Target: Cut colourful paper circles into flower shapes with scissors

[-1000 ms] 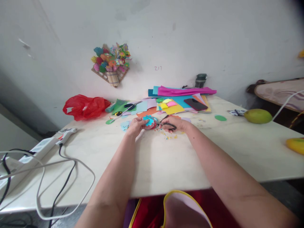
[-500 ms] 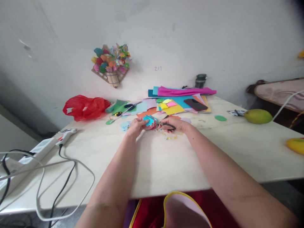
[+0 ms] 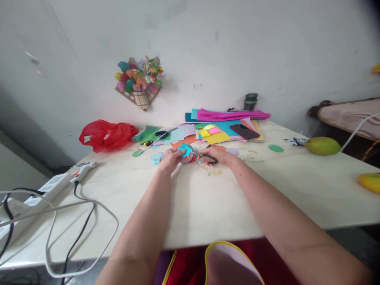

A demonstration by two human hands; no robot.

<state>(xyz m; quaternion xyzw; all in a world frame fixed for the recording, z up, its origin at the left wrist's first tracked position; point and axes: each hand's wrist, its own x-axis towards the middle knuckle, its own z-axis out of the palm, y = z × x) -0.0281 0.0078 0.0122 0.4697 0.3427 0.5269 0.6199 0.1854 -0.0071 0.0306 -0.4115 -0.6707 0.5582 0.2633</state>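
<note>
Between eight and nine o'clock from the blue cut paper (image 3: pixel 186 149), one white power strip (image 3: pixel 53 184) lies on the table (image 3: pixel 208 206). Toward nine o'clock, one red plastic bag (image 3: pixel 108 136), crumpled; its contents cannot be made out. At ten o'clock, on the wall, one bamboo holder (image 3: pixel 141 99) filled with many paper flowers (image 3: pixel 139 75), too crowded to count. Also at ten, nearer, one dark-handled pair of scissors (image 3: pixel 162 133) lies unheld. At nine, close by, pale-blue cut-outs (image 3: pixel 157 158), overlapping and uncountable. Centre: the left hand (image 3: pixel 170 158) pinches the blue cut paper, with a red piece (image 3: pixel 187 159) just below it. The right hand (image 3: pixel 216 154) grips a second pair of scissors (image 3: pixel 210 158), blades at the paper's three o'clock edge. At two o'clock, four small packets (image 3: pixel 204 133): one green, two yellowish, one pink. Between two and three, one phone (image 3: pixel 244 131); at two, farther, one dark lidded cup (image 3: pixel 251 101), contents hidden. At three, one green disc (image 3: pixel 276 148), then one green fruit (image 3: pixel 322 145); between three and four, one yellow fruit (image 3: pixel 369 183), cropped by the frame.
</note>
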